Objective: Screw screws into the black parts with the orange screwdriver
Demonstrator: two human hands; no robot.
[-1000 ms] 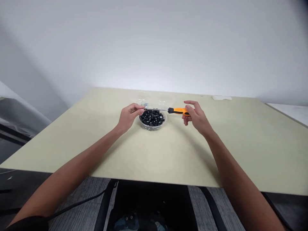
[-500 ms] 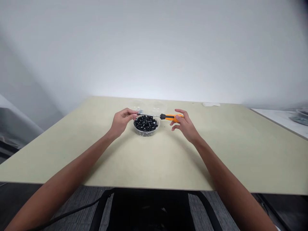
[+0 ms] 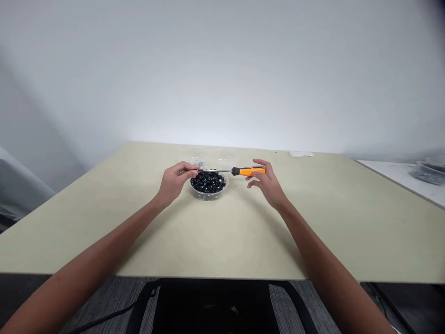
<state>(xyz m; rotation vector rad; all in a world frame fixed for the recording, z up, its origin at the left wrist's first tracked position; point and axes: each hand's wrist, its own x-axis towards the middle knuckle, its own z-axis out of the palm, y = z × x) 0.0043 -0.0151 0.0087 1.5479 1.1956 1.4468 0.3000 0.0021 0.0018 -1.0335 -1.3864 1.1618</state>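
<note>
An orange-and-black screwdriver lies level in the air, its metal shaft pointing left over a round clear tub. My right hand grips the handle with thumb and fingers, some of them lifted away. At the shaft's tip, my left hand is closed in a pinch; whatever small piece it holds there is hidden by the fingertips. Many small black pieces fill the tub below the shaft.
Behind the tub are clear plastic lids or shallow containers, with small silvery bits at the left one. A white object lies near the wall. Another clear tub stands on a white surface at right.
The screwdriver handle has turned, bringing its black stripe to the upper edge. Both hands stay in nearly the same place, while the whole view has shifted slightly.
</note>
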